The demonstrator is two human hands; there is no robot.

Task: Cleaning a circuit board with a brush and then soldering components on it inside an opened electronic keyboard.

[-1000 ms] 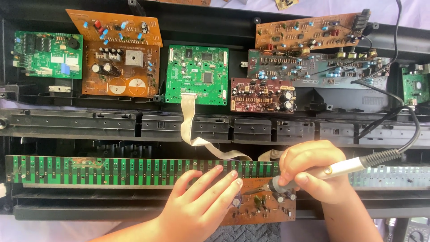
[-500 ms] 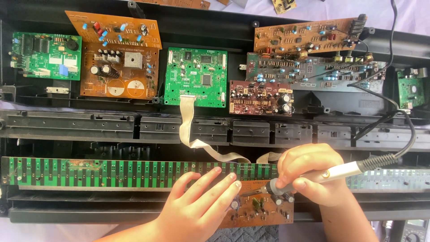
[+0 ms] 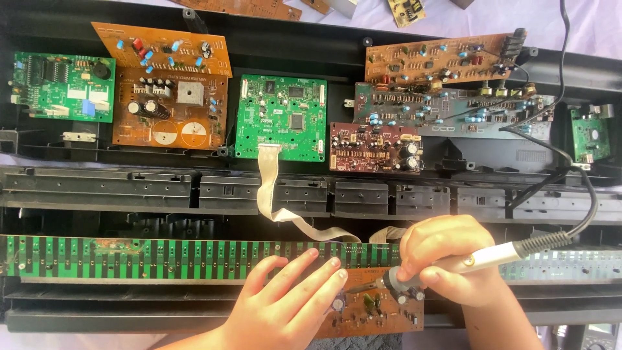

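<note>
My right hand (image 3: 447, 259) has its fingers wrapped around a cream-handled soldering iron (image 3: 483, 259), tip down on the small brown circuit board (image 3: 372, 308) at 6 o'clock. My left hand (image 3: 285, 304) lies flat, fingers spread, pinning that board's left edge. A long green key-contact strip (image 3: 129, 256) runs behind both hands. At 12 o'clock a flat grey ribbon cable (image 3: 269, 188) curves from the square green board (image 3: 280, 116); the iron's black cord (image 3: 583, 194) loops at 3 o'clock.

I see a black plastic casing (image 3: 304, 39) filling the view. Above the casing lies a pale lilac cloth (image 3: 492, 16), brightly lit. Below the casing, a grey textured surface (image 3: 382, 341) shows.
</note>
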